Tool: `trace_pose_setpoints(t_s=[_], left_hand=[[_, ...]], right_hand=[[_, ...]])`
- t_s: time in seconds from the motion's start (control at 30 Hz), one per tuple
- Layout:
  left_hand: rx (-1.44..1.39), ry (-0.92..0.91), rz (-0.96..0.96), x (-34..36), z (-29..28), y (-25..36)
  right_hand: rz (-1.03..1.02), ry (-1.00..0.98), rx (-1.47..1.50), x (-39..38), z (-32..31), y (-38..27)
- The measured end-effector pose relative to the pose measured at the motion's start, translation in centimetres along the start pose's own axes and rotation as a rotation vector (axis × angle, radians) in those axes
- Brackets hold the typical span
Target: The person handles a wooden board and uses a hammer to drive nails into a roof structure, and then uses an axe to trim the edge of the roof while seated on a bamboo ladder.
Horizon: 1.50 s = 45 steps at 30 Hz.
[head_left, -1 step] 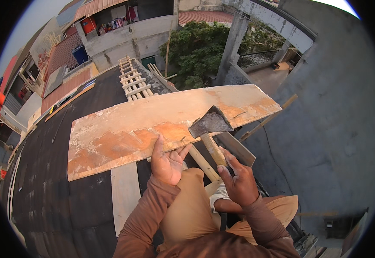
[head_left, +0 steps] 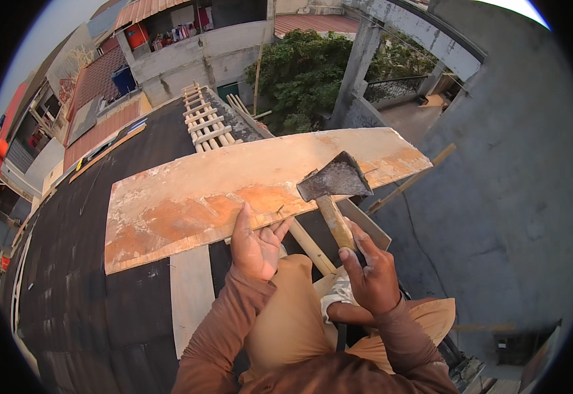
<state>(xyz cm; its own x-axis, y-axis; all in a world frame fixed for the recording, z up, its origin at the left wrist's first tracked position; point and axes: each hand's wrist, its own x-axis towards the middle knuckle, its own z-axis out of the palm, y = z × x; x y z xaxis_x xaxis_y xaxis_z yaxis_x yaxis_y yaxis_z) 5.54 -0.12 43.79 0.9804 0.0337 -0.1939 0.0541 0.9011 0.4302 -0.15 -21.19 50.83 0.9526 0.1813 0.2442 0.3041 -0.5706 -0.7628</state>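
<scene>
A long board (head_left: 168, 197) with pale, orange-stained surface lies crosswise ahead of me, a nail (head_left: 280, 210) standing up near its close edge. My left hand (head_left: 257, 249) grips that edge, thumb upright against it and fingers reaching underneath. In my right hand (head_left: 368, 269) is a hatchet with a wooden handle (head_left: 332, 220); its dark metal head (head_left: 332, 178) is raised over the board's right part. Beneath the board are a pale plank (head_left: 188, 295) and a round wooden pole (head_left: 313, 253).
I am seated on a dark roof (head_left: 76, 282). A wooden ladder (head_left: 204, 121) lies beyond the board, with loose sticks (head_left: 244, 108) beside it. A grey wall (head_left: 510, 197) rises on my right, past a slanting batten (head_left: 441, 157). Trees and neighbouring buildings stand beyond the roof edge.
The hatchet head has shifted slightly up and to the right, with my right hand tilting along. My left hand and the board are almost unmoved.
</scene>
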Motion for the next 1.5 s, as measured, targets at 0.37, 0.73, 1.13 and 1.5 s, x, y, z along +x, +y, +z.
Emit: trace_pose_setpoints(t_s=[0.37,0.73,1.13,1.5], left_hand=[[0.050,-0.003,0.007,-0.1,-0.9,-0.5],[0.062,0.025,0.008,-0.4,-0.3,0.1],[0.041,0.019,0.003,0.2,-0.3,0.5],[0.050,-0.005,0.008,0.5,-1.3,0.2]], right_hand=[[0.009,-0.096,-0.116,0.8,1.0,0.9],[0.118,-0.107,-0.106,-0.3,2.1,0.4],[0.005,-0.065,-0.178,0.3,3.0,0.7],[-0.009,-0.093,-0.242,0.5,2.4,0.8]])
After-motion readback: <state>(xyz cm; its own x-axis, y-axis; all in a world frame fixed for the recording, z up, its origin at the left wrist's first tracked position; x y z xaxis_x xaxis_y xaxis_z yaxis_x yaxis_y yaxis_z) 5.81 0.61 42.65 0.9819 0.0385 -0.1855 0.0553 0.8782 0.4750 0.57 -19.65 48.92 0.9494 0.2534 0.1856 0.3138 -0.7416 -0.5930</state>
